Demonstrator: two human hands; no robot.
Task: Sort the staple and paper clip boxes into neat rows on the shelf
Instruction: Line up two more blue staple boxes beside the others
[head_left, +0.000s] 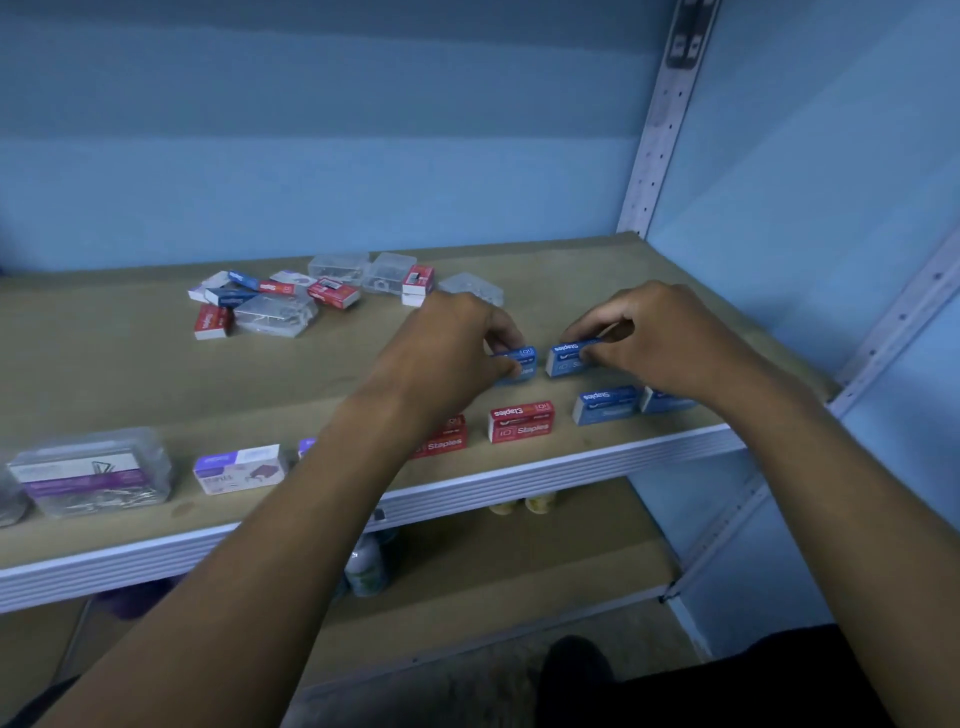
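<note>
A: What does each hand hold?

B: The left hand (457, 338) has its fingers curled round a blue staple box (519, 364), which rests on the shelf (130, 374). The right hand (660, 338) pinches a second blue staple box (566, 358) between thumb and curled fingers; this box too sits on the board. The two boxes lie side by side, apart by a narrow gap.

A: Taking the red staple box (521, 421) as landmark, where do those two lie?

B: Both lie behind it, further from the shelf's front edge; the left-hand box almost straight behind, the right-hand box behind and to the right.

A: What shares the front row with the landmark?

B: To its right stand a blue box (605, 404) and, beyond that, another blue box (665, 401) partly hidden by the right forearm. To its left, just beside, is a second red box (444, 441), partly covered by the left forearm. Further left stand a purple-and-white staples box (240, 468) and a clear plastic case (91, 470) of clips, with a purple label.

A: And far behind the landmark?

B: To the back left lies an unsorted heap (270, 301): red, blue and white small boxes with clear plastic clip cases (337, 266), some tilted and overlapping. One clear case (470, 287) sits apart, just behind the left hand.
</note>
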